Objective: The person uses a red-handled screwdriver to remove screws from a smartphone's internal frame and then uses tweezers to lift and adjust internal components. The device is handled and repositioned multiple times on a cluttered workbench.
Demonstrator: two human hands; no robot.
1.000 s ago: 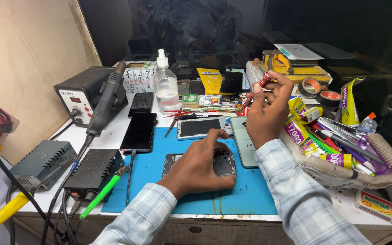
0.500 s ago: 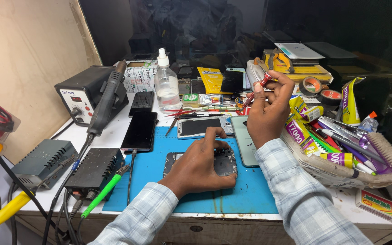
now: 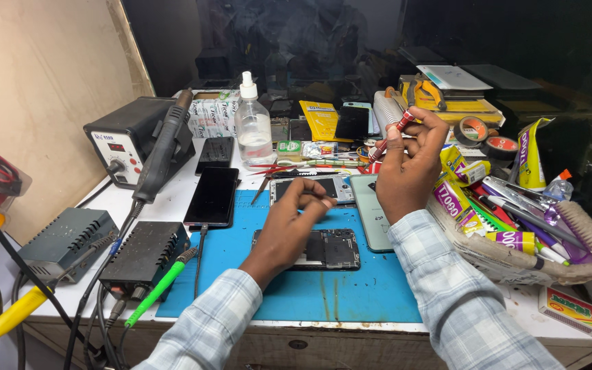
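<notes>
The right hand (image 3: 409, 168) is raised above the back of the surface (image 3: 131, 205), its fingers curled around a red screwdriver (image 3: 390, 137) that slants up to the right, tip pointing down-left. The left hand (image 3: 289, 223) hovers low over an opened phone (image 3: 334, 250) lying flat on the blue mat (image 3: 351, 291); its fingers are bent together in a narrow pinch, and I cannot tell whether anything small sits between them. The wrist covers the phone's left end.

Just right of the opened phone lies a pale green back cover (image 3: 371, 219), partly under the right forearm. Behind the left hand sits another phone frame (image 3: 337, 186), face up. To the left, a black phone (image 3: 212, 196) rests across the mat's edge, with a second dark phone (image 3: 215, 152) behind it. A clear spray bottle (image 3: 253, 130) stands upright near the back. Farther left are a soldering station (image 3: 121, 147) with its hot-air handle (image 3: 162, 147), and 2 dark boxes (image 3: 144, 255) near the front edge. On the right, a tray (image 3: 515, 257) holds glue tubes and pens, with tape rolls (image 3: 474, 130) behind.
</notes>
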